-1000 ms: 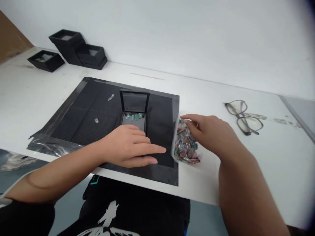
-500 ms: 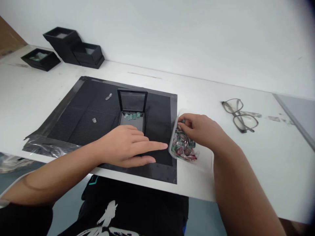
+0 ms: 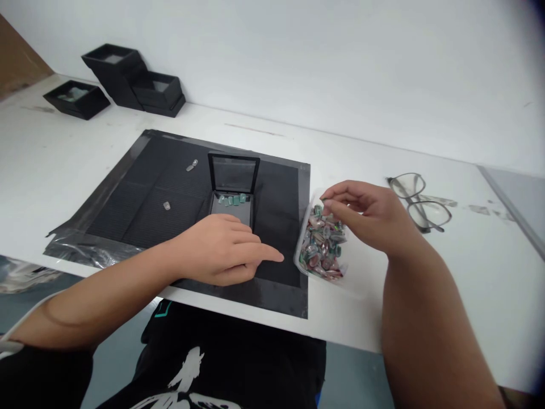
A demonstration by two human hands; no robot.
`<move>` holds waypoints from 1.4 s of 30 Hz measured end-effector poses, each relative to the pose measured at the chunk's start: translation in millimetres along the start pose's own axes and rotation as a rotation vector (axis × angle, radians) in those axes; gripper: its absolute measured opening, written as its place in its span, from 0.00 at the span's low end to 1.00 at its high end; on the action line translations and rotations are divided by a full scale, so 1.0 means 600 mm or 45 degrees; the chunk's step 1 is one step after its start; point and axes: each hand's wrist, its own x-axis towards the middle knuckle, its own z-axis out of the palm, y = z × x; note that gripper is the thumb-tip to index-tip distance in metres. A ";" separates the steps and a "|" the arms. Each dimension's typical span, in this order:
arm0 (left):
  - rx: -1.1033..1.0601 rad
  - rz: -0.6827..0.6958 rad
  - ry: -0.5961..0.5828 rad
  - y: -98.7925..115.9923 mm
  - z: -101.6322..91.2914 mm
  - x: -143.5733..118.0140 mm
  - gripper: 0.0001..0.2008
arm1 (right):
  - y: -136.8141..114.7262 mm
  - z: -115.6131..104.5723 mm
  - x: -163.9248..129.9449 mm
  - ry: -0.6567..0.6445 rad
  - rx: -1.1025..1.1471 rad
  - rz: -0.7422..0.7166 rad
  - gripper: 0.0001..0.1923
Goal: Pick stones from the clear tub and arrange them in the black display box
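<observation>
Just above the clear tub (image 3: 299,250), a small green piece (image 3: 323,200) is gripped, it seems, in a light pinch by the right hand (image 3: 381,218). Left of the tub, the left hand (image 3: 223,250) is held half-curled; any grip cannot be told. Probably light, hard and slippery, the piece is best taken by its edges.

White table (image 3: 460,295), black mat (image 3: 119,199), tub (image 3: 298,255), eyeglasses (image 3: 411,200), boxes (image 3: 121,85)

Case (image 3: 233,211) part-hidden, apparently pinched piece (image 3: 322,199) indistinct

Eyeglasses (image 3: 421,209) on a white table (image 3: 472,284), stacked black boxes (image 3: 123,82) near a white wall (image 3: 306,74), brown panel (image 3: 19,57) far left
</observation>
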 end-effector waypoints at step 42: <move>0.209 0.148 0.689 0.006 -0.014 0.020 0.11 | -0.125 0.100 -0.083 -0.435 0.921 -0.120 0.05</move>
